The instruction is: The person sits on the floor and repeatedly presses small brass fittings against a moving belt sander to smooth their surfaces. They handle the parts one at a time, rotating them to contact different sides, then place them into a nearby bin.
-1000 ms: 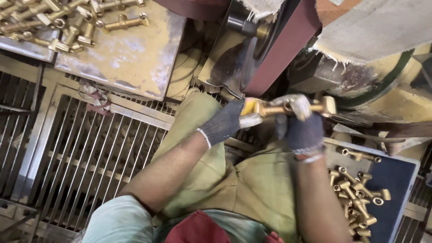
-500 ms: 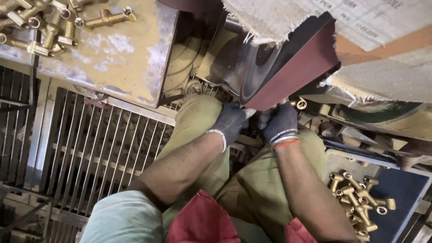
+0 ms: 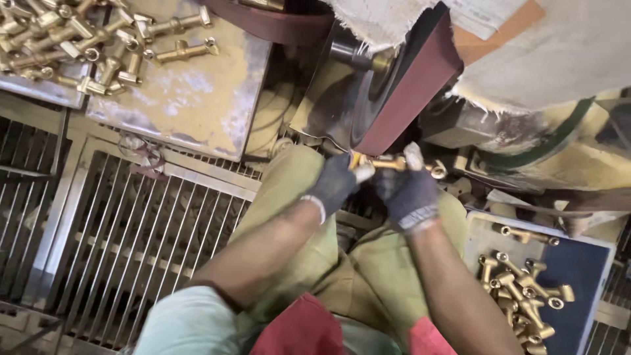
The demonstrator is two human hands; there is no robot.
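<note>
Brass fitting (image 3: 394,163) now out below belt (image 3: 411,98)

Two bare forearms are reaching forward over the knees toward the sanding belt (image 3: 407,98). The gloved left hand (image 3: 335,184) and gloved right hand (image 3: 409,190) are gripping closed, side by side, just below the belt's lower edge.

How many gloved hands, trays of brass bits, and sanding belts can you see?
Gloved hands: 2, the left hand and right hand, both holding one brass fitting
Blue tray: 1
Metal tray: 1
Sanding belt: 1
Total: 5
</note>
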